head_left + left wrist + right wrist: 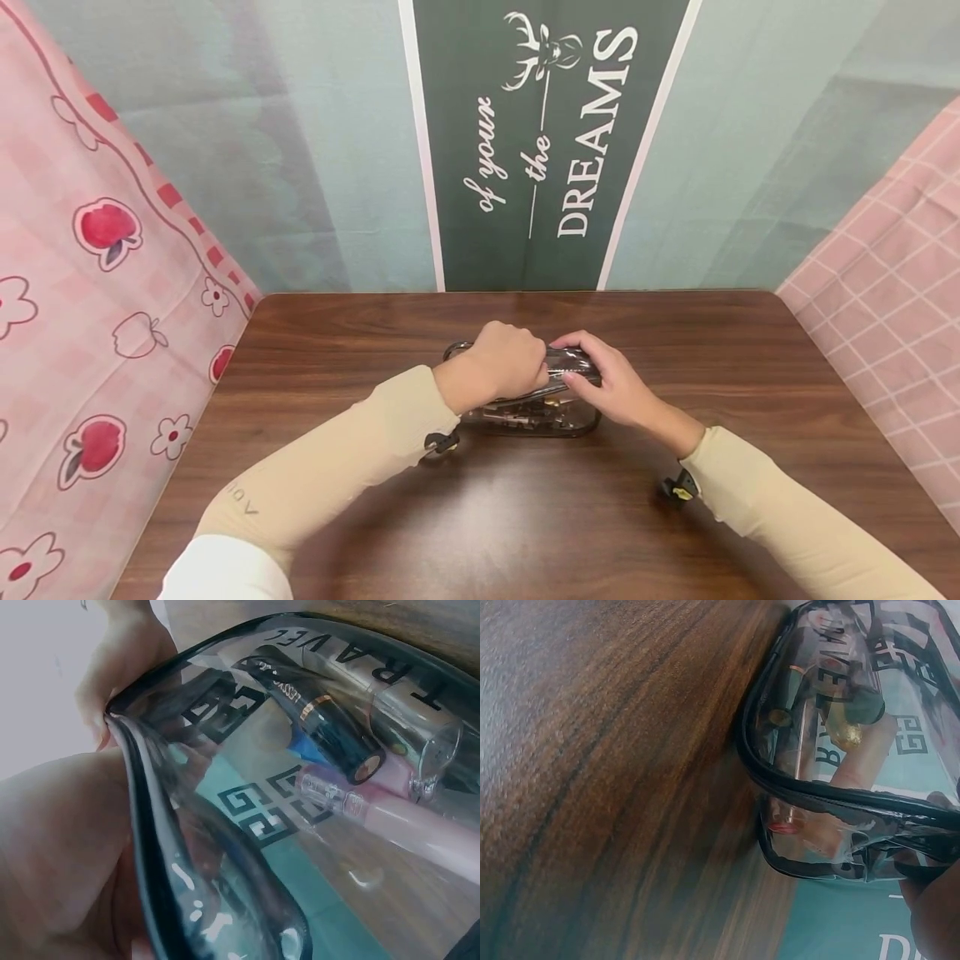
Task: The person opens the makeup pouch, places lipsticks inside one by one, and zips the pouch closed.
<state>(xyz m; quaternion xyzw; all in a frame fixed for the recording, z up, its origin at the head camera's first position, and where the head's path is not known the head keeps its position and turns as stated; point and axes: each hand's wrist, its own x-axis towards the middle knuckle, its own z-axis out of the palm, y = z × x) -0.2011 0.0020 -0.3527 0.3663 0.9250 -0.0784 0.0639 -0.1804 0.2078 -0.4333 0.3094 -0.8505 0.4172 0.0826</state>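
A clear plastic cosmetic bag [532, 422] with black edging stands on the table, held between both hands. My left hand [504, 360], fingers curled, grips its top edge by the zipper; whatever lies under those fingers is hidden. At the bag's right end, my right hand [611, 379] pinches the upper edge between thumb and fingers. Through the plastic, the left wrist view shows a dark lipstick tube [319, 712], a pink tube [420, 829] and a small clear bottle [416, 727]. Black lettering and a square pattern mark the bag's wall. A gold-toned item [845, 729] shows in the right wrist view.
The brown wood-grain table [465, 517] extends around the bag. Behind it hangs a green and grey printed curtain [525, 250]. Pink patterned cloths stand along the left [112, 333] and right sides.
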